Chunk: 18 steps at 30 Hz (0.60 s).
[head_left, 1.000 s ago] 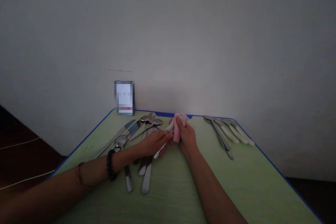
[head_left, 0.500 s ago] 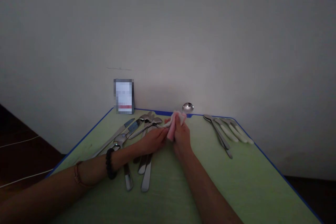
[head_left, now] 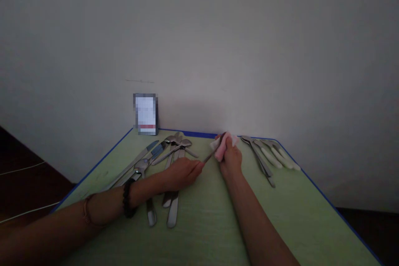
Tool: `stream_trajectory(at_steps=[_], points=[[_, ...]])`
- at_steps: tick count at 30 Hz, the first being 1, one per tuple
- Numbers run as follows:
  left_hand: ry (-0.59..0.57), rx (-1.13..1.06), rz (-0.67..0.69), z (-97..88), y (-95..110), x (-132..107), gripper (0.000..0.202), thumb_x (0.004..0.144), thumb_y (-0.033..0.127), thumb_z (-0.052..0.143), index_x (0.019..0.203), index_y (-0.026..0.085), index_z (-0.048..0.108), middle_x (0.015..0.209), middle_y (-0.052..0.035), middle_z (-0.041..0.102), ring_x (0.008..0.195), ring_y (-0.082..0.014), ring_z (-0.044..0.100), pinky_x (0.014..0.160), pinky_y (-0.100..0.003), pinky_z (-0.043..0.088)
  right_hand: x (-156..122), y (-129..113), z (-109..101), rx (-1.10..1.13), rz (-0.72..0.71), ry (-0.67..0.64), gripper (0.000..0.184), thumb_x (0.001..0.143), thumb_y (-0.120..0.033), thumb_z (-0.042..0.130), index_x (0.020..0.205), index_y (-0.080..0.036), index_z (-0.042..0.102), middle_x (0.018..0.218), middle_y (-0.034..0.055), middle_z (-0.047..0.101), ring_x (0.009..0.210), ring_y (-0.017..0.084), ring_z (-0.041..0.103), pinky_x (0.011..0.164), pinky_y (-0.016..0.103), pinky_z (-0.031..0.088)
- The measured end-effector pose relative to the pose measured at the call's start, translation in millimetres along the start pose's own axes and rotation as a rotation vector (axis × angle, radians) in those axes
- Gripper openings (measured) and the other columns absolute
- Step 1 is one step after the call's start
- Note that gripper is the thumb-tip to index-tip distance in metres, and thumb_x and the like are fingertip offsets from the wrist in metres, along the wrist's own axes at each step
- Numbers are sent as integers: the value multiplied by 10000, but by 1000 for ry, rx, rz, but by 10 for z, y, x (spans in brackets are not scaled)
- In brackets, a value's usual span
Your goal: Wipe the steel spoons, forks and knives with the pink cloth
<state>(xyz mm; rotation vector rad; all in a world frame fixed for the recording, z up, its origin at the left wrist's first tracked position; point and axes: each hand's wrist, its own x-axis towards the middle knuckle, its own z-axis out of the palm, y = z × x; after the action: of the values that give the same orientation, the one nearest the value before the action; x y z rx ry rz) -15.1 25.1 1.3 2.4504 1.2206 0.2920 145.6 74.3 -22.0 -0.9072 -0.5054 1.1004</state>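
My left hand is closed on the end of a spoon's handle. The bare stretch of the spoon runs up to a pink and white cloth. My right hand grips this cloth around the spoon's far part, so its bowl is hidden. Beneath and behind my left forearm lies a loose pile of metal cutlery, with a knife, a spoon and several handles showing. To the right of my right hand rests another group, including long metal pieces and several white-handled pieces.
A lit, blurred phone-like screen leans on the wall at the table's back left. The green table has a blue edge and meets the wall at the back. White cables run beyond the left side.
My right hand and the cloth have slid right along the spoon, away from my left hand. The bowl, bare before, is now covered, and more of the handle shows.
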Motion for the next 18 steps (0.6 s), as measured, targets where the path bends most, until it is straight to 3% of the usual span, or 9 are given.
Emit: stream_trajectory(at_steps=[3, 7, 11, 18], points=[[-44, -121, 45, -37, -23, -7, 342, 946, 292, 276, 625, 210, 361, 527, 38, 402, 493, -117, 368, 531, -241, 317, 46, -100, -26, -1, 23, -123, 263, 709, -386, 736, 813, -148, 695, 815, 59, 743, 725, 164, 676, 685, 276, 545], [-81, -372, 21, -60, -67, 0, 406, 967, 392, 225, 639, 208, 376, 534, 43, 433, 488, -103, 395, 524, -223, 346, 34, -291, 31, 53, 44, -239, 308, 650, -328, 813, 869, -147, 694, 912, 73, 749, 839, 177, 702, 786, 295, 566], [-102, -438, 7, -75, -64, 3, 411, 962, 427, 240, 634, 212, 366, 531, 49, 418, 480, -100, 380, 499, -220, 331, 1, -376, 71, 58, 17, -197, 310, 641, -353, 827, 825, -141, 696, 870, 73, 758, 799, 171, 716, 770, 283, 583], [-97, -395, 21, -75, -50, 1, 408, 970, 358, 237, 609, 213, 359, 501, 48, 398, 462, -100, 366, 487, -220, 320, -72, -194, 148, 208, 86, -52, 286, 676, -376, 809, 783, -158, 658, 770, 48, 758, 743, 164, 725, 793, 305, 601]])
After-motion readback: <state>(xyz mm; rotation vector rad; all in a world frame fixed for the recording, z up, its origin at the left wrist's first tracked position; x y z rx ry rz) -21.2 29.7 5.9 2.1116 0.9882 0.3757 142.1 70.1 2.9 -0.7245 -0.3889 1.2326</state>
